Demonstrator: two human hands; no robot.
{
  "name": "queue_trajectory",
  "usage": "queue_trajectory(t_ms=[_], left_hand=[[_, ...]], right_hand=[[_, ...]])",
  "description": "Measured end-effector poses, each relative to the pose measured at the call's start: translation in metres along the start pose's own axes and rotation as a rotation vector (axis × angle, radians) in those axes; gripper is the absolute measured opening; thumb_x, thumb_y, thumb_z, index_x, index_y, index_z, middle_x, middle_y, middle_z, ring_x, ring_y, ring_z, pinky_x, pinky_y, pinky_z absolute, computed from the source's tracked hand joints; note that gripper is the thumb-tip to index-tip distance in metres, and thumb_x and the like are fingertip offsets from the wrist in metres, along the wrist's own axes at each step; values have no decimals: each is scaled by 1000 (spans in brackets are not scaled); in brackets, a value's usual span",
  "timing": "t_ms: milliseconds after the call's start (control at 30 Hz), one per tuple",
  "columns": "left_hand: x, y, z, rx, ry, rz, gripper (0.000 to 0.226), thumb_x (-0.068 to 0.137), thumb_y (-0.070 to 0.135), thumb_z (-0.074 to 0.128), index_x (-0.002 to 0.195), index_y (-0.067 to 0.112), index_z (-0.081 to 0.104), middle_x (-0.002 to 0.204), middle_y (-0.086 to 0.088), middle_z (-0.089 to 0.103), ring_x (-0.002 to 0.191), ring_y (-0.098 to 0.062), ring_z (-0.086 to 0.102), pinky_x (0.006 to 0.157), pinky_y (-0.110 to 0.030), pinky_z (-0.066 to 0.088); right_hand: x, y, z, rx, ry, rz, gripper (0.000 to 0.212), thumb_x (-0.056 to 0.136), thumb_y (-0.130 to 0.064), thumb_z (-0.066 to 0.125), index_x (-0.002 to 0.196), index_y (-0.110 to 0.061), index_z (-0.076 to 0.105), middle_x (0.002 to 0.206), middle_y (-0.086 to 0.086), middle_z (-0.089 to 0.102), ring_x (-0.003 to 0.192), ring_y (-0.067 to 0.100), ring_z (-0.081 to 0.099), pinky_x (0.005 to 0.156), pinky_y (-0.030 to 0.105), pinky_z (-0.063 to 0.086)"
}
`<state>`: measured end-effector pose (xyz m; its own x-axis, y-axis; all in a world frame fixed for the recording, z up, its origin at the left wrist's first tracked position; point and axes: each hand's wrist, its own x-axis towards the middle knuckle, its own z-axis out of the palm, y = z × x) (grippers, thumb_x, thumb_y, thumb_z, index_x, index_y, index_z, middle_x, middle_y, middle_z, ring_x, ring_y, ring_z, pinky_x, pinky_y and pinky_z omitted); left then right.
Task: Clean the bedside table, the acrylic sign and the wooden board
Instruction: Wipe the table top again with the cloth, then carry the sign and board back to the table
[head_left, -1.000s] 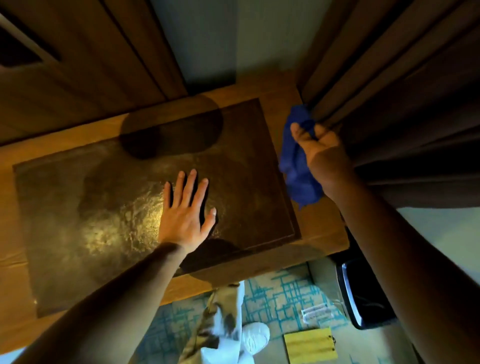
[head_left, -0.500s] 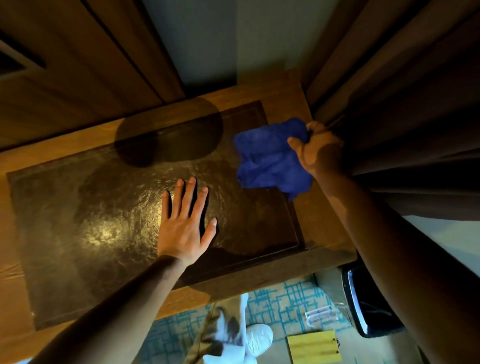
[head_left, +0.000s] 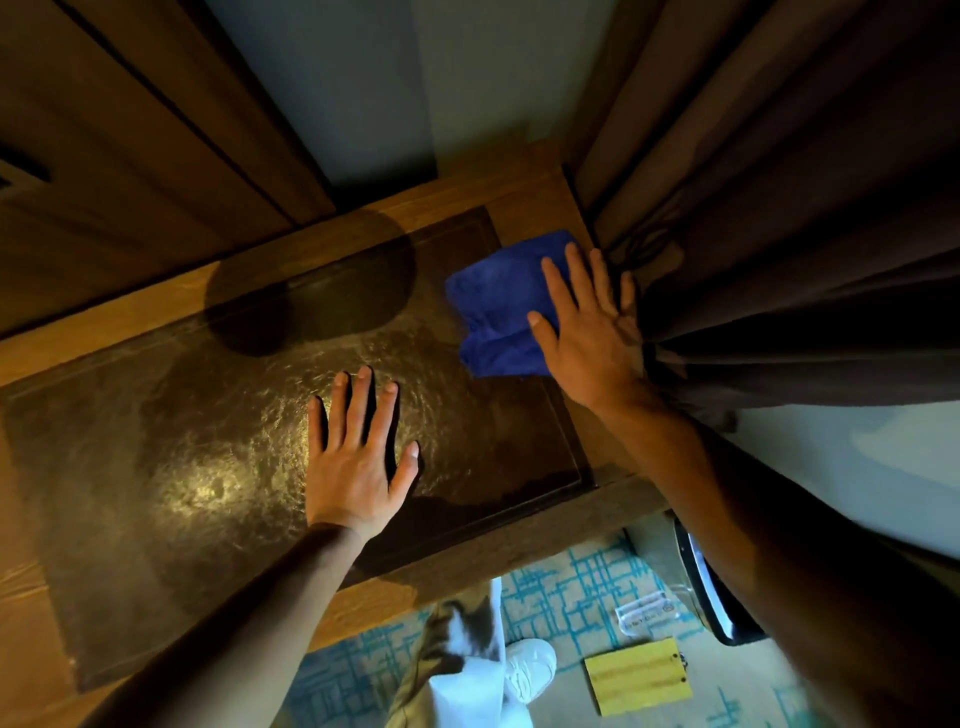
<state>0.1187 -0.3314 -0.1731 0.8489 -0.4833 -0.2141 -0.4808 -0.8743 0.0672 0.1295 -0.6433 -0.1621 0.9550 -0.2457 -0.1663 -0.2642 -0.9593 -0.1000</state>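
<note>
Change since half a second ago: my right hand (head_left: 589, 325) was bunched around the blue cloth (head_left: 501, 304), holding it up off the surface. Now that hand is flat, fingers spread, palm down on the cloth, which is pressed onto the far right corner of the bench (head_left: 535, 200). A second ago the cloth hung by the curtain (head_left: 779, 208), off the dark panel. My left hand (head_left: 358, 462) hasn't moved: open, fingers splayed, flat on the middle of the panel, gripping nothing.

Bench top is orange-brown wood with visible grain. A dark inset panel (head_left: 182, 441) covers most of it: rectangular, glossy, pebbled texture that catches a warm glare left of my left hand. A rounded shadow sits on the panel's far side.

Cloth is soft fuzzy fabric, loosely folded, wrinkled along its near edge, straddling the panel edge and the wood border.

Curtain is brown, heavy pleats, touching my right hand's outer fingers.

On the floor: teal-patterned carpet (head_left: 566, 587). The acrylic sign (head_left: 647, 613), clear and small, lies there. The wooden board (head_left: 636, 675), yellow and rectangular, lies just beside it. A dark bin (head_left: 706, 592) with a pale rim stands right of both; contents not visible. My white shoe (head_left: 530, 667) is near the board.
</note>
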Motion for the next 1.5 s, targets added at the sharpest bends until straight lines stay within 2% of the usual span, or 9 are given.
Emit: queue_trajectory(t_ms=[167, 267, 367, 533, 800, 1000, 1200, 1333, 1500], left_hand=[[-1, 2, -2, -35, 19, 5, 71, 97, 54, 37, 158, 18, 29, 169, -13, 15, 156, -35, 9, 125, -57, 7], [2, 4, -12, -21, 10, -20, 66, 95, 51, 43, 150, 14, 42, 158, -21, 34, 149, -42, 27, 122, -58, 15], [2, 25, -36, -157, 52, 104, 47, 92, 43, 46, 116, 7, 66, 118, -20, 60, 109, -44, 56, 94, -53, 45], [-52, 120, -59, -460, 30, 543, 33, 98, 32, 49, 77, 13, 66, 73, -3, 64, 66, -25, 60, 58, -33, 42], [-161, 254, 78, -312, -309, 1061, 32, 89, 42, 53, 100, 15, 67, 109, -5, 64, 91, -30, 61, 76, -44, 55], [-190, 306, 204, 266, -482, 1144, 80, 94, 67, 41, 155, 17, 31, 165, -15, 24, 148, -33, 30, 118, -48, 30], [-205, 364, 327, 407, -510, 1257, 85, 94, 68, 42, 158, 15, 26, 166, -17, 20, 145, -35, 32, 114, -48, 35], [-209, 396, 394, 412, -471, 1223, 78, 96, 67, 40, 157, 20, 29, 165, -17, 21, 145, -37, 31, 114, -49, 33], [-206, 421, 460, 266, -529, 863, 74, 96, 68, 40, 157, 26, 29, 167, -13, 16, 149, -35, 25, 119, -52, 27]], right_hand=[[-8, -1, -20, 192, -47, 94, 65, 97, -51, 39, 152, -16, 41, 161, 14, 33, 148, 36, 30, 116, 55, 28], [-63, 8, -38, 362, 183, 154, 42, 91, -40, 49, 117, -10, 64, 123, 16, 62, 114, 37, 59, 94, 47, 49], [-159, 26, -45, 501, 232, 268, 31, 92, -38, 47, 92, -12, 64, 92, 12, 63, 81, 34, 63, 67, 38, 50], [-359, 41, -11, 561, 189, 577, 32, 99, -40, 44, 98, -20, 70, 90, -2, 70, 74, 23, 67, 63, 34, 55], [-619, 22, 131, 429, -31, 1058, 56, 94, -50, 46, 141, -21, 57, 148, 7, 54, 137, 31, 47, 112, 42, 42], [-691, 4, 252, 391, -219, 1310, 73, 92, -67, 35, 156, -31, 31, 165, 4, 28, 153, 29, 24, 117, 49, 31], [-714, 21, 381, 481, -283, 1455, 83, 89, -74, 22, 158, -28, 27, 166, 6, 25, 153, 29, 22, 119, 50, 29], [-706, 55, 450, 553, -255, 1513, 90, 90, -75, 28, 160, -19, 18, 167, 10, 21, 154, 31, 19, 120, 51, 28], [-695, 99, 512, 532, -224, 1532, 91, 94, -74, 29, 161, -17, 7, 169, 12, 11, 156, 30, 11, 123, 50, 19]])
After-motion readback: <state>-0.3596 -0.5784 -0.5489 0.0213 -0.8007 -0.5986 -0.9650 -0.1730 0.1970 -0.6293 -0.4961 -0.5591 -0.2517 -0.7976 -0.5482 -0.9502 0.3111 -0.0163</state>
